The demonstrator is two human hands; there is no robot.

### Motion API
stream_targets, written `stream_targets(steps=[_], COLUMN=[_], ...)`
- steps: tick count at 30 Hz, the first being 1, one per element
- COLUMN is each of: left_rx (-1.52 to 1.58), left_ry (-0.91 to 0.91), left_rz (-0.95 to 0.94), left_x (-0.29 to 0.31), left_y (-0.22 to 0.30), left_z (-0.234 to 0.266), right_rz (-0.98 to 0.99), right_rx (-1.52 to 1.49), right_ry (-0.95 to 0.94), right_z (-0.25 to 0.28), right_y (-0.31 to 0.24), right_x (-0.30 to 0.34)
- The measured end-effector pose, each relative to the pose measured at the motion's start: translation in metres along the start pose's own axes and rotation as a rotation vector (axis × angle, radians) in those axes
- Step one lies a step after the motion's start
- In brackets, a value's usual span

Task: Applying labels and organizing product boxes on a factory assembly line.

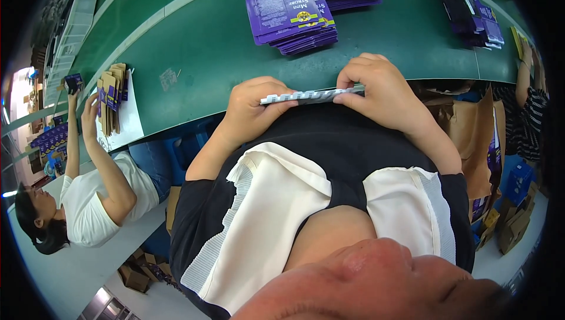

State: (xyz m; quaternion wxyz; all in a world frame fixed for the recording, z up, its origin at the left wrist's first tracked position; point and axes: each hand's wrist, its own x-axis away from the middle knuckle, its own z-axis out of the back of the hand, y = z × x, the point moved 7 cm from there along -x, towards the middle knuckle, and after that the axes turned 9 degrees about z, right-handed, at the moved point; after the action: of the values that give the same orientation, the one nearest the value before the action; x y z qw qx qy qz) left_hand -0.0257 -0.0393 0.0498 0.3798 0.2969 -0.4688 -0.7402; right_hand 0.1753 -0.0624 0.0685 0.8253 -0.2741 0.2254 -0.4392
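Observation:
My left hand (254, 107) and my right hand (376, 89) pinch the two ends of a thin flat piece with a white-and-grey patterned edge (315, 95). It is seen nearly edge-on, level, at the table's near edge and close to my body, so its exact kind does not show. Thumbs press from the near side, while the fingers curl over the far side. Beyond my hands, flat purple printed cartons (294, 17) lie in an uneven pile on the green table (218, 37).
Another stack of purple cartons (468, 11) lies at the far right. On the left, a co-worker in white (109, 196) handles a small dark box beside upright brown-and-purple cartons (112, 99). A large brown paper bag (468, 137) stands below the table at right, near another person's arm (524, 67).

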Motion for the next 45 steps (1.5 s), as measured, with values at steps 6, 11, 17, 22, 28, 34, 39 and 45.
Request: stream_targets(steps=[6, 11, 17, 22, 28, 34, 39, 45], left_rx=[-0.038, -0.002, 0.102, 0.195, 0.22, 0.211, 0.241, 0.126], left_ry=[0.023, 0.054, 0.134, 0.141, 0.151, 0.17, 0.172, 0.2], left_rz=[-0.021, 0.011, 0.076, 0.138, 0.176, 0.188, 0.232, 0.258], left_x=[0.001, 0.003, 0.006, 0.009, 0.008, 0.004, 0.002, 0.001], left_y=[0.001, -0.005, -0.017, -0.03, -0.039, -0.044, -0.05, -0.051], left_z=[0.004, 0.005, 0.019, 0.021, 0.023, 0.025, 0.025, 0.028], right_rz=[-0.011, 0.128, -0.035, -0.216, 0.036, 0.204, 0.255, 0.219], right_rx=[-0.038, -0.028, -0.139, -0.24, 0.055, 0.319, 0.367, 0.075], right_ry=[0.055, 0.184, 0.28, 0.176, 0.292, 0.236, 0.174, 0.014], right_z=[0.003, 0.008, 0.023, 0.019, 0.037, 0.041, 0.041, 0.049], right_y=[0.0, -0.004, 0.02, 0.036, 0.021, 0.012, 0.004, 0.006], right_x=[-0.005, -0.001, 0.019, 0.035, 0.027, 0.019, 0.016, 0.029])
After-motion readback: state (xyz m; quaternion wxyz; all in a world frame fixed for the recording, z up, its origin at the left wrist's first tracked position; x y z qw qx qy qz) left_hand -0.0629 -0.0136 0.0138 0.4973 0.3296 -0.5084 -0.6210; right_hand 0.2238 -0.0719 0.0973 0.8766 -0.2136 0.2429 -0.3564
